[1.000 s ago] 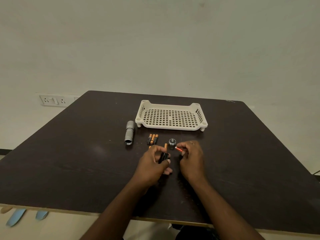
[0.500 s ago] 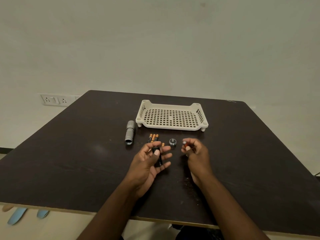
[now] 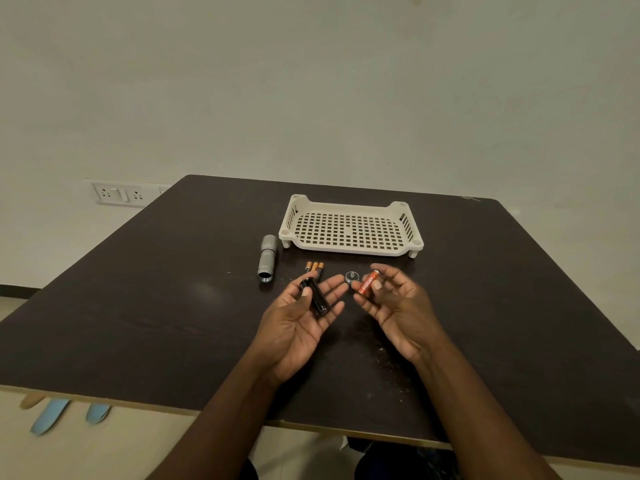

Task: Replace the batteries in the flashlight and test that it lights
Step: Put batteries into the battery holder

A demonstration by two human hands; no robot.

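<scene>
Head view: left hand (image 3: pixel 298 317) palm-up cradles black battery holder (image 3: pixel 316 295); right hand (image 3: pixel 393 303) pinches red battery (image 3: pixel 369 282); flashlight body (image 3: pixel 267 258), 3 batteries (image 3: pixel 314 267), cap (image 3: pixel 351 276) lie on counter (image 3: pixel 138 306).

Dark table (image 3: pixel 138 306) against plain wall (image 3: pixel 311 81), socket plate (image 3: pixel 119 194).

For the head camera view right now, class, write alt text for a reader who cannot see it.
A left hand holds a black battery holder; the right hand holds a red battery. Beyond, on the dark table, lie a grey flashlight body, three batteries, a cap and a tray.
</scene>
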